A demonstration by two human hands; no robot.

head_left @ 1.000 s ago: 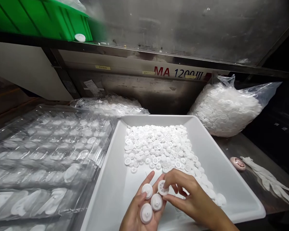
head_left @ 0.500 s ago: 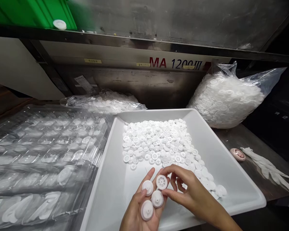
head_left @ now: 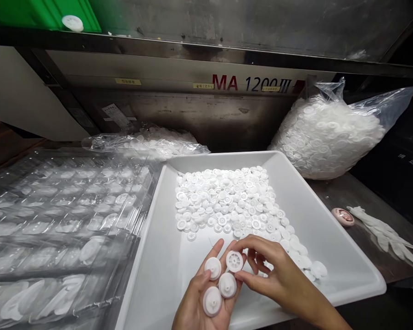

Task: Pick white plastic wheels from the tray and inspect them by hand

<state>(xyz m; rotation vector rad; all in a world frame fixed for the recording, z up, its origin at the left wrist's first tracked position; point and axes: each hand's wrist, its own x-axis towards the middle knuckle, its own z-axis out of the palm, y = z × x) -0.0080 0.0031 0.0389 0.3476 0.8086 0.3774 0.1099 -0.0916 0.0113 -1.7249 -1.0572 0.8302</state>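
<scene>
Several round white plastic gears rest across the palm and fingers of my left hand (head_left: pixel 201 300), whose thumb lies over the edge of one gear (head_left: pixel 213 268). Two more gears sit lower, with their hubs facing up. My right hand (head_left: pixel 273 266) pinches the spoked gear (head_left: pixel 234 261) by its edge, between thumb and index finger, beside my left fingertips. Below both hands stands a big white tub (head_left: pixel 158 275), with a heap of similar white gears (head_left: pixel 227 199) spread over its far and right parts.
Clear plastic trays (head_left: pixel 65 220) with white parts are stacked left of the tub. A bulging clear bag of white parts (head_left: pixel 330 137) stands behind right; a flatter bag (head_left: pixel 158 140) lies behind left. A white glove (head_left: pixel 387 236) and a pink round object (head_left: pixel 343 217) lie at right.
The camera view has shifted slightly. Both hands keep nearly the same pose, with the same gears in them.
</scene>
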